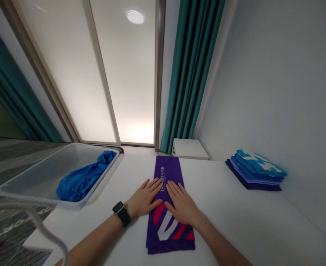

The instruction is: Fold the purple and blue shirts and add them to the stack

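Lays left hand (143, 199) and right hand (184, 207) side by side, palms down, on the folded purple cloth (166, 226) — touches its middle from above with outstretched, ungrasping fingers (154, 186), leaving fabric showing near and far. Has it stretched near to far on the table (221, 207), between the plastic tub (41, 184) at left and the stack of folded cloths (255, 170) at right

Is a purple cloth (163, 218), folded into a long, narrow strip. Lies flat on the white table (215, 207) at 6 o'clock, running lengthwise from 12 to 6. Bears white lettering toward 12 o'clock, partly covered, and bold red and white bands toward 6. Shows layered edges at the 6 o'clock end.
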Demonstrator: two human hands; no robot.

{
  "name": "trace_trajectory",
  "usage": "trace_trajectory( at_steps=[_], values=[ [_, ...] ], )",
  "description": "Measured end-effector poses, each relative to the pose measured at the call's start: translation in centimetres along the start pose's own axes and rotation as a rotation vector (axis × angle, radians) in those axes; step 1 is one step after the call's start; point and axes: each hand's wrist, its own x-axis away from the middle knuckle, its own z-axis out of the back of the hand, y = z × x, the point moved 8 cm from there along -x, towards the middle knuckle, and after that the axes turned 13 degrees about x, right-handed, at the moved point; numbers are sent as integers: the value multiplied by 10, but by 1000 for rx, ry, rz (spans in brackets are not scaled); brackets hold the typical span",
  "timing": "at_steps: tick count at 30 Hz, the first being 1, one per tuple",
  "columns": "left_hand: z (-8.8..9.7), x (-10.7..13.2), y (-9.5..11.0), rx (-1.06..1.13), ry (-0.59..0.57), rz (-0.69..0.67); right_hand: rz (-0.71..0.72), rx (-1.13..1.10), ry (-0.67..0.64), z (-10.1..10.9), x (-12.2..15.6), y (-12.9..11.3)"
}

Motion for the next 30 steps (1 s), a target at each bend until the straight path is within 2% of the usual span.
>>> trace_trajectory(
  at_steps=[4, 10, 15, 19, 25, 30],
  values=[
    [1, 0, 0, -13, 28, 9, -4, 11, -15, 2, -2, 4],
    [1, 10, 0, -7, 30, -4, -5, -26, -56, 5, 13, -9],
    [1, 11, -3, -11, 45, 15, -11, -38, -4, 6, 20, -23],
    [4, 15, 1, 8, 55, -14, -18, -39, 5, 4, 21, -23],
    [5, 32, 16, 63, -16, -83, -13, -20, 3, 6, 19, -24],
    [6, 41, 17, 73, -35, -85, 14, -25, -49, 8, 29, -30]
  ],
)
